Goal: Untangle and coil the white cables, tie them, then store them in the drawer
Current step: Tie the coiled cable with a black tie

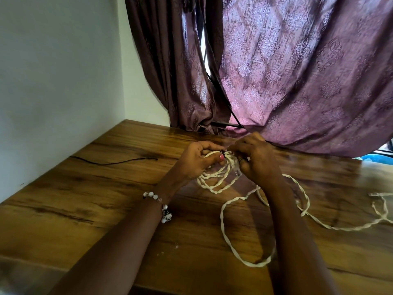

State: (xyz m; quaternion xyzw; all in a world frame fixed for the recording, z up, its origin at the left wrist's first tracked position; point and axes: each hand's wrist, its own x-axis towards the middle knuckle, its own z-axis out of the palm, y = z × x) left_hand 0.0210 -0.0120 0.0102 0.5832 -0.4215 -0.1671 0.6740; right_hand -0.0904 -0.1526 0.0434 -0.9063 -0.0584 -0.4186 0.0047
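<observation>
A small coil of twisted white cable [214, 179] hangs between my hands just above the wooden table [89, 201]. My left hand [196, 160] grips the coil's top, thumb pressed over the strands. My right hand [255, 160] pinches a thin dark tie at the same spot, beside a clear plug [237, 172]. More of the white cable [225, 228] trails in loose loops over the table toward me and off to the right [378, 216]. No drawer is in view.
A thin black tie or wire [114, 161] lies on the table at the left, near the white wall [53, 81]. A purple patterned curtain [287, 81] hangs down onto the table's far edge, right behind my hands.
</observation>
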